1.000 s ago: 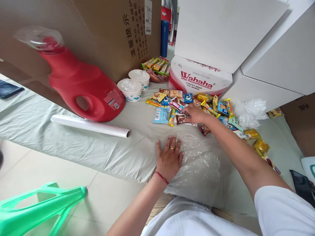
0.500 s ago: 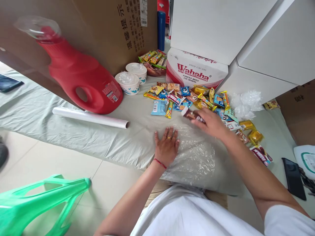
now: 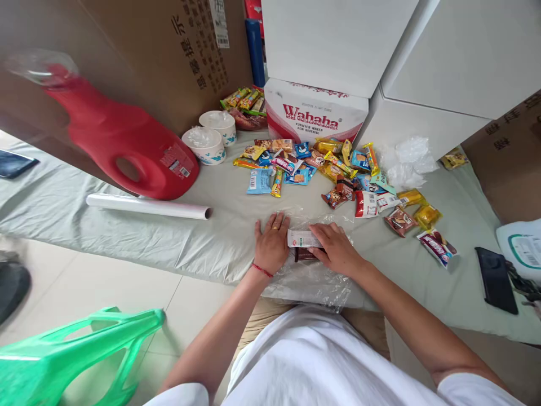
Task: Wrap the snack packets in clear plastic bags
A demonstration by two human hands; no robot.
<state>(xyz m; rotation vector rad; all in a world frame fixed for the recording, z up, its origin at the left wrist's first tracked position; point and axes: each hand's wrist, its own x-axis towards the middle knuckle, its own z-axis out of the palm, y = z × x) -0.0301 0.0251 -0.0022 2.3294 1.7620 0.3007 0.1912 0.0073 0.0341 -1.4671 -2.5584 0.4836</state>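
My left hand [image 3: 271, 243] lies flat, fingers spread, on the left part of a clear plastic bag [image 3: 315, 276] spread at the near edge of the pale cloth [image 3: 127, 231]. My right hand [image 3: 336, 249] grips a brown and white snack packet [image 3: 303, 242] and holds it down on the bag, right beside my left hand. A pile of several small wrapped snacks [image 3: 321, 169] lies farther back on the cloth.
A red jug [image 3: 122, 141] and a white roll [image 3: 147, 206] lie left. Two paper bowls [image 3: 209, 138], a Wahaha carton [image 3: 315, 113], white boxes and large cardboard boxes stand behind. Crumpled plastic [image 3: 403, 160] and a black phone [image 3: 495, 280] are right. A green stool [image 3: 63, 355] is near left.
My right hand picked the brown packet out of the snack pile and brought it back onto the plastic bag beside my left hand. The left hand stayed flat on the bag.
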